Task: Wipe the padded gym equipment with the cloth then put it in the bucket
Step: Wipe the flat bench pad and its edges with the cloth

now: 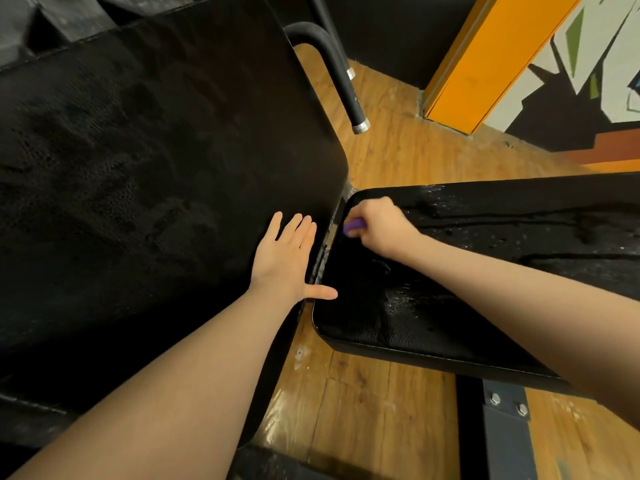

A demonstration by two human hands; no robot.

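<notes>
A large black padded backrest (156, 168) fills the left of the view. To its right lies a smaller black padded seat (450, 278), wet and streaked on its surface. My left hand (287, 258) rests flat on the backrest's right edge, fingers straight, thumb reaching across the gap to the seat. My right hand (377, 225) grips a bunched purple cloth (354, 226) and presses it on the seat's far left corner. Only a small part of the cloth shows beyond my fingers. No bucket is in view.
A black curved metal handle (341, 74) with a silver end rises behind the backrest. Wooden floor (363, 393) shows between the pads. A grey bolted frame bar (505, 427) sits under the seat. An orange pillar (485, 64) and a painted wall stand at the upper right.
</notes>
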